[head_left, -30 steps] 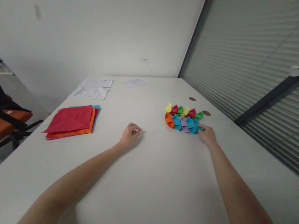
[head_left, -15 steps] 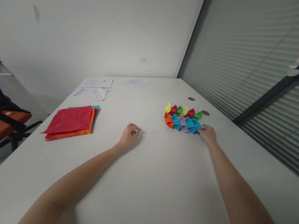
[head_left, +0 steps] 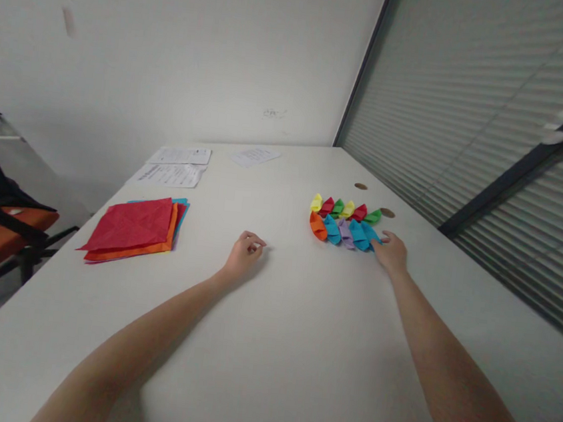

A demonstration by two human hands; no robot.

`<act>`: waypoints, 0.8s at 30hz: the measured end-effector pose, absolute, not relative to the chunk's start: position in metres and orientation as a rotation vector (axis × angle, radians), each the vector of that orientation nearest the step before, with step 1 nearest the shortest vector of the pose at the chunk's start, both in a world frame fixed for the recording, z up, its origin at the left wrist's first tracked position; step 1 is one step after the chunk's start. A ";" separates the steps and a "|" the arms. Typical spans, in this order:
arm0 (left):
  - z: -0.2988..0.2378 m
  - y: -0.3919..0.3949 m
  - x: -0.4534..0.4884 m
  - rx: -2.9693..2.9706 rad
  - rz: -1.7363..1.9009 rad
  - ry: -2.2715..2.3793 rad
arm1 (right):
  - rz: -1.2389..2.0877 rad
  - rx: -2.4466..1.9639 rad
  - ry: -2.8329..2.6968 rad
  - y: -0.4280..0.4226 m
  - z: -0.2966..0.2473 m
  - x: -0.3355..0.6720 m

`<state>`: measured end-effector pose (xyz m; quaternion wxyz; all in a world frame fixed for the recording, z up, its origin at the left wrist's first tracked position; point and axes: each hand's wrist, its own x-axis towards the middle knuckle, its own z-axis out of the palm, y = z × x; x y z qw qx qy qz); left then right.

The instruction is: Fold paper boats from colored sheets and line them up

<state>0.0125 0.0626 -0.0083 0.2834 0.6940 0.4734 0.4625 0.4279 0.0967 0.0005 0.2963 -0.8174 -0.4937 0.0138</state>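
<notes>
My left hand (head_left: 245, 255) rests on the white table with its fingers curled in and nothing visible in them. At the right end of the near row, my right hand (head_left: 390, 252) touches a blue folded paper piece (head_left: 370, 235), thumb and forefinger slightly apart. That row also has an orange folded piece (head_left: 318, 226), a lilac one (head_left: 346, 234) and more blue ones (head_left: 332, 230). Just behind lies a second row of yellow (head_left: 316, 203), red (head_left: 327, 207) and green (head_left: 373, 216) folded pieces.
A stack of coloured paper sheets (head_left: 132, 225), red on top, lies on the left of the table (head_left: 267, 344). Printed pages (head_left: 172, 174) lie farther back. Two round brown spots (head_left: 386, 213) are near the right edge, beside window blinds (head_left: 435, 133). An orange chair (head_left: 2, 235) stands at left.
My right forefinger has lifted slightly away from the blue folded piece. The left hand and the rows of folded paper look unchanged.
</notes>
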 end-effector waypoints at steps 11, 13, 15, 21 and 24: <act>-0.009 0.063 0.012 1.867 1.225 1.269 | 0.040 -2.150 -1.283 0.096 0.004 0.417; -0.009 0.063 0.012 1.864 1.224 1.268 | 0.044 -2.169 -1.285 0.094 0.008 0.412; -0.009 0.063 0.012 1.855 1.222 1.266 | 0.014 -2.209 -1.251 0.091 0.013 0.406; -0.010 0.064 0.012 1.841 1.234 1.250 | -0.194 -2.148 -1.362 0.083 0.031 0.370; -0.010 0.064 0.012 1.842 1.235 1.257 | -0.201 -2.055 -1.607 0.083 0.033 0.350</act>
